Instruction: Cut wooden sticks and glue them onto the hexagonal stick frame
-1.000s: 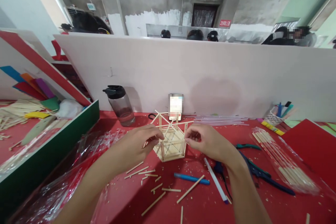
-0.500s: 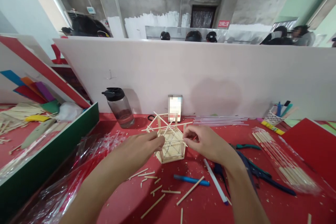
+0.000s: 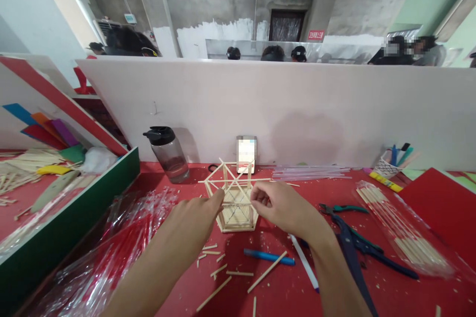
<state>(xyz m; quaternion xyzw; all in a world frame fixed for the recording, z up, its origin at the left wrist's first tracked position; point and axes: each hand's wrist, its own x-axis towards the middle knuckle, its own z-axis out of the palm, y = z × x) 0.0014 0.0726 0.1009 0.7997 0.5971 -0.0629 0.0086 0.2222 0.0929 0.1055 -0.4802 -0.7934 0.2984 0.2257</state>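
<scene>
A small model frame built of wooden sticks (image 3: 238, 225) stands upright on the red tabletop, with crossing sticks over its top and a slatted floor inside. My left hand (image 3: 203, 210) is closed at its left side, the thumb pressed along the upper front edge. At the right upper corner, my right hand (image 3: 277, 205) pinches the frame with curled fingers. The fingertips partly hide the sticks they grip. In front of the frame lie several cut stick pieces (image 3: 240, 273), a blue pen (image 3: 267, 256) and a white pen (image 3: 305, 263).
A water bottle (image 3: 169, 153) and a phone (image 3: 246, 154) stand against the white partition (image 3: 334, 104). Pliers (image 3: 353, 237) and bagged sticks (image 3: 403, 230) lie at right. Plastic wrapping (image 3: 122, 237) is at left beside a green divider (image 3: 74, 223). Several people's heads show beyond.
My left hand has shifted its thumb up onto the frame's front edge. My right hand has moved slightly left and down. The frame has turned slightly.
</scene>
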